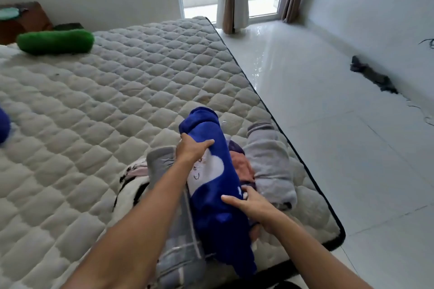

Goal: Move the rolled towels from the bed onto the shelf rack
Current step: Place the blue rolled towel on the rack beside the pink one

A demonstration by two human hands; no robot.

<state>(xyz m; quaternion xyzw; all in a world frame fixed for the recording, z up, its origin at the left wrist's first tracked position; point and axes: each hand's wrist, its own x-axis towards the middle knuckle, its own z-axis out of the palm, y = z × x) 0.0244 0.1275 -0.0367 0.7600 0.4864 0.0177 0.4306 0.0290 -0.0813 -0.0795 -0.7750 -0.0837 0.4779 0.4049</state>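
Blue towel roll (211, 171) gripped by both hands, left (191, 150) far end, right (249, 204) near end. Grey roll (270, 159) waits at bed (117, 89) edge, green roll (56, 41) far corner. Rack unseen, nothing shelved yet I guess.

— How are my arms set?
— Both reach forward, bare. My left hand (191, 150) grips farther out, thumb spread; my right hand (252, 204) clamps nearer — fingers curled.

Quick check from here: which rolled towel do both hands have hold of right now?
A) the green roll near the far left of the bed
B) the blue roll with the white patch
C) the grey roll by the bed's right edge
B: the left hand grips the upper part of the blue roll, the right hand lower down.
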